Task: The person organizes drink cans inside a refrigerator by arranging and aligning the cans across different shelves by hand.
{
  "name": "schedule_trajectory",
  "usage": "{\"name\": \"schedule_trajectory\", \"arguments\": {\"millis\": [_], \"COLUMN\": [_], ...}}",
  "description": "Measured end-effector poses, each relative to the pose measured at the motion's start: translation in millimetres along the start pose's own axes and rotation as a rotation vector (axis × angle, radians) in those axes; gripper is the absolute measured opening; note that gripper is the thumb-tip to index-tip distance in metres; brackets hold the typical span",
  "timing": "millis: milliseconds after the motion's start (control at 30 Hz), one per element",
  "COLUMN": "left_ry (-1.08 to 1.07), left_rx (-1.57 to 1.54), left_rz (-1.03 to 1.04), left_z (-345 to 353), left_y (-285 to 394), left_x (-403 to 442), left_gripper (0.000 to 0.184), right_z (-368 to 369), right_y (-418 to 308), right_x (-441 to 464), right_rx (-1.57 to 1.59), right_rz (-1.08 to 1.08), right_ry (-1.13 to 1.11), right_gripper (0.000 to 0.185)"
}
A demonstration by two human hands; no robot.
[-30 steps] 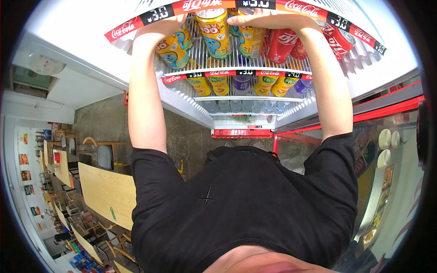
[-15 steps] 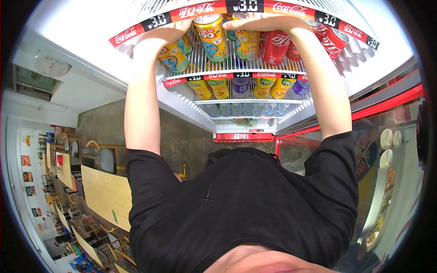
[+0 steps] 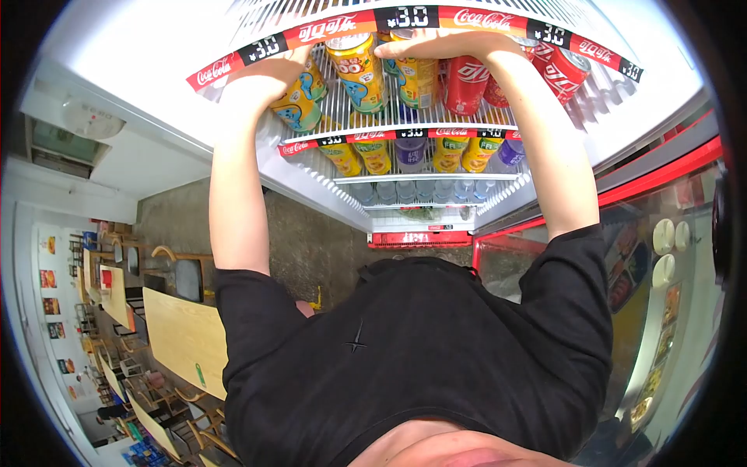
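My left hand (image 3: 274, 75) reaches into the drinks fridge at the left end of a shelf, beside yellow-and-blue cans (image 3: 298, 110). Its fingers go out of sight behind the price strip (image 3: 331, 31). Over on the right, my right hand (image 3: 443, 43) lies across the top of another yellow can (image 3: 418, 80), thumb stretched out to the left and other fingers hidden by the strip. Between my hands stands a yellow can with a blue cartoon figure (image 3: 359, 76). Red cola cans (image 3: 467, 87) are under and beside my right wrist.
A lower shelf carries yellow bottles (image 3: 376, 158) and purple drinks (image 3: 410, 153), with clear bottles (image 3: 443, 190) further down. The fridge's glass door (image 3: 506, 268) stands open on the right. Wooden tables (image 3: 179, 335) and chairs (image 3: 187, 279) are off to the left.
The view has shifted slightly, and the upper price strip sits a little lower in it. Both hands stay at about the same places among the cans.
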State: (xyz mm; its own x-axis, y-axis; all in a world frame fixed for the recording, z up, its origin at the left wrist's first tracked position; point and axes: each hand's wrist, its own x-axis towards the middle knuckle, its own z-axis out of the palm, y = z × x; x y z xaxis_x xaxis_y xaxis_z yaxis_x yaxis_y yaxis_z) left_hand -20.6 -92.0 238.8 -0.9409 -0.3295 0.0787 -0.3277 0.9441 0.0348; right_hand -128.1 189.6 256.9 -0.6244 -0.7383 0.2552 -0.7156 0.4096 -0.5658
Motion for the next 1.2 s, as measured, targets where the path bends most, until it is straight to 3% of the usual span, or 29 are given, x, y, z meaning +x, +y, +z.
{"name": "schedule_trajectory", "arguments": {"millis": [167, 267, 367, 567, 667, 767, 867, 1033, 1200], "left_ry": [0.066, 0.135, 0.178, 0.247, 0.406, 0.429, 0.464, 0.453, 0.451], "left_rx": [0.472, 0.272, 0.215, 0.165, 0.199, 0.267, 0.267, 0.227, 0.224], "left_rz": [0.185, 0.038, 0.036, 0.069, 0.207, 0.218, 0.225, 0.21, 0.207], "left_z": [4, 1, 6, 9, 13, 16, 28, 25, 26], "left_y": [9, 18, 10, 8, 8, 10, 2, 10, 9], "left_x": [-22, -26, -22, -26, -33, -34, -27, -31, -28], "left_gripper": [0.042, 0.057, 0.068, 0.063, 0.04, 0.031, 0.044, 0.039, 0.038], "right_z": [-1, -1, -1, -1, -1, -6, -10, -1, -1], "right_y": [0, 0, 0, 0, -3, -14, -23, -14, -12], "right_x": [1, -1, -2, -1, -1, -2, -5, 1, -1], "right_rx": [0.006, 0.012, 0.014, 0.026, 0.034, 0.027, -0.019, -0.27, -0.229], "right_rz": [-0.003, 0.001, 0.0, 0.007, 0.035, 0.094, 0.151, 0.049, 0.084], "right_ry": [0.001, 0.003, 0.003, 0.003, -0.016, -0.057, -0.067, 0.019, 0.03], "right_gripper": [0.08, 0.08, 0.08, 0.08, 0.078, 0.077, 0.08, 0.089, 0.089]}}
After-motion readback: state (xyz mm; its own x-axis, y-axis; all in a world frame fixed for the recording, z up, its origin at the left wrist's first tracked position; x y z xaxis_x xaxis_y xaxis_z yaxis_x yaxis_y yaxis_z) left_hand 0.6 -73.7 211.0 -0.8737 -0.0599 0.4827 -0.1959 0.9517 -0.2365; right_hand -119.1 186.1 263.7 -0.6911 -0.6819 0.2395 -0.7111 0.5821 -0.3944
